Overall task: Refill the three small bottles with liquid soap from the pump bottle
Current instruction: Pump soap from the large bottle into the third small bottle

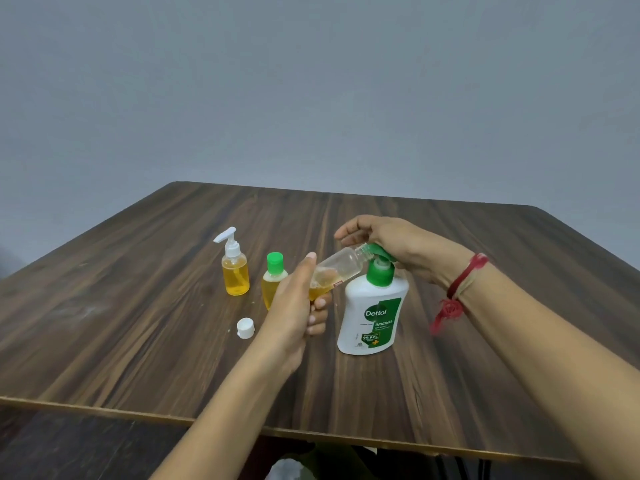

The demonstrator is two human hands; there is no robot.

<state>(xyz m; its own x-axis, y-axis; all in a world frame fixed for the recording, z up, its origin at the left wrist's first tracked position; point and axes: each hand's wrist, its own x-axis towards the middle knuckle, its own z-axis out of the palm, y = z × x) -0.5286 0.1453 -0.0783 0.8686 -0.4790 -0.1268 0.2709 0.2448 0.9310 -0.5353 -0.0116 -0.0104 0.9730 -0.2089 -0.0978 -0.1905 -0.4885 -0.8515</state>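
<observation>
My left hand point(298, 306) grips a small clear bottle point(341, 265), tilted with its open mouth up against the green pump nozzle; a little orange soap lies at its lower end. My right hand point(388, 240) rests on top of the green pump head of the white Dettol pump bottle point(372, 313), which stands upright on the table. A small bottle with a white pump point(235, 268), full of orange soap, stands at the left. Beside it a small bottle with a green cap point(273, 275) holds yellow soap, partly hidden by my left hand. A loose white cap point(246, 328) lies on the table.
The dark wood-grain table point(138, 323) has its near edge at the bottom of the view and its far edge against a plain grey wall point(311, 81). A red thread band circles my right wrist.
</observation>
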